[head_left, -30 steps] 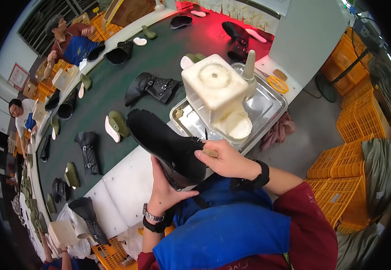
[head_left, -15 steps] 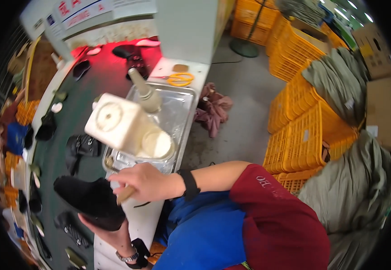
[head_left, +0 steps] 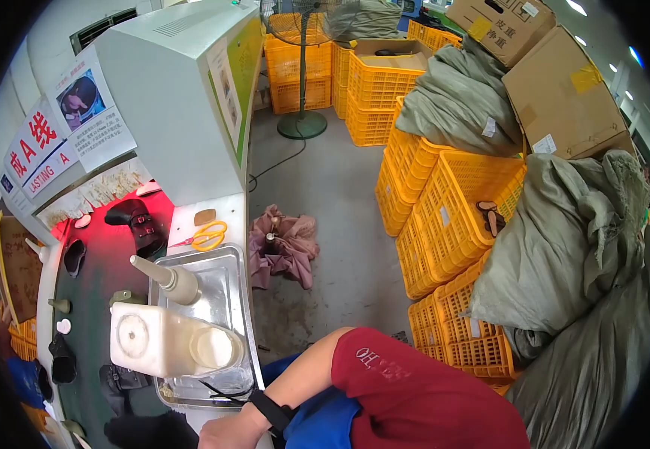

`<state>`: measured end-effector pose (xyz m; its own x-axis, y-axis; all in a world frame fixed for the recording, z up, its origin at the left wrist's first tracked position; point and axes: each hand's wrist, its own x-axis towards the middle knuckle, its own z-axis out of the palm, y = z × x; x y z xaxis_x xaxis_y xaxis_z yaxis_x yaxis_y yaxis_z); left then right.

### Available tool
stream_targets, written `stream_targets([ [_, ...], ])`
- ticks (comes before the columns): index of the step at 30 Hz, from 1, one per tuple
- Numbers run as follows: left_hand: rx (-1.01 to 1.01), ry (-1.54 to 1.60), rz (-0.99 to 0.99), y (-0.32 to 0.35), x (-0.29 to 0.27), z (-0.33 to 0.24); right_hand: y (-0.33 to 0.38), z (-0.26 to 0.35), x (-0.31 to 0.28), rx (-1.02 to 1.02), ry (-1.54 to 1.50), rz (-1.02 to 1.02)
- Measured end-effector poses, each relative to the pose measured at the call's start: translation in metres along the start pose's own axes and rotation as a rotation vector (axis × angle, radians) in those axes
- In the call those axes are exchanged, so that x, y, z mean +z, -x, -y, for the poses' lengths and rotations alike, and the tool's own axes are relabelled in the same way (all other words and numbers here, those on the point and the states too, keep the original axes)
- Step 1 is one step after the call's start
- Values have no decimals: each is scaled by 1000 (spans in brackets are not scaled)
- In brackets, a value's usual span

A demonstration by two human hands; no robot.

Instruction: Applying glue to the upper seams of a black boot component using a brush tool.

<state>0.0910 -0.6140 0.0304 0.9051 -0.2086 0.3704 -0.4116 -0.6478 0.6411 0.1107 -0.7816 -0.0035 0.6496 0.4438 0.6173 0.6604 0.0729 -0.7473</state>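
Right hand on a black boot, just below the steel tray.
Its fingers are cut off, so grip cannot be told; left hand unseen. Best to steady the boot below the tray, clear of the white jug.
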Motion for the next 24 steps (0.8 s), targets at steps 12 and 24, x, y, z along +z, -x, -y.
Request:
stream_targets([
  [12,-76,216,258,-20,-8,20,-14,4,-68,5,-30,59],
  [24,-67,991,646,7,8,65,-3,-3,-101,295,-16,54],
])
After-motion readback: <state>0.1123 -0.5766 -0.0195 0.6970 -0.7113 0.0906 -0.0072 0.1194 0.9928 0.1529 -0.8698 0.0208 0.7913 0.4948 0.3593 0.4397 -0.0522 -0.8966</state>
